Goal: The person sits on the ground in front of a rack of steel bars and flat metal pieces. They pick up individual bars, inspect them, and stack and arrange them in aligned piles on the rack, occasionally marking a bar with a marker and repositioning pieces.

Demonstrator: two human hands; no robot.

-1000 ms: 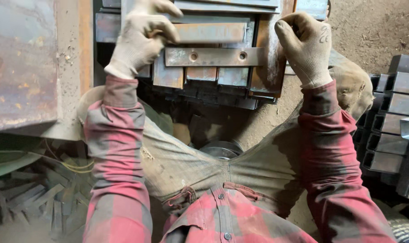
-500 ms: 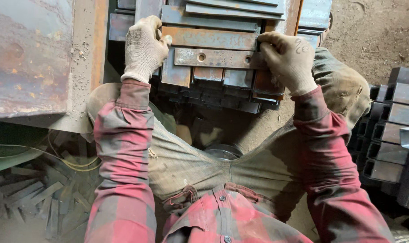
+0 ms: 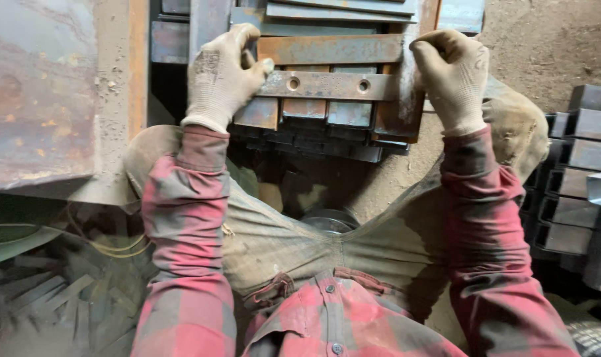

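Rusty steel bar (image 3: pixel 330 85) with two holes, gripped at both ends: the gloved left hand (image 3: pixel 222 76) curls fingers over one end, the right hand (image 3: pixel 454 76) is closed round the other. It lies across a stack of steel plates (image 3: pixel 333 39), above the person's knees; metal channel pieces (image 3: pixel 578 172) sit nearby.

I see little room in the upper centre of the frame: my left hand (image 3: pixel 222 78) and right hand (image 3: pixel 451 78) flank the drilled steel bar (image 3: pixel 327 84), with stacked plates (image 3: pixel 327 39) crowding above. A rusty panel (image 3: pixel 39 86) walls the upper left; metal channels (image 3: pixel 578 172) block the right edge. Open dirt floor (image 3: pixel 545 46) lies upper right.
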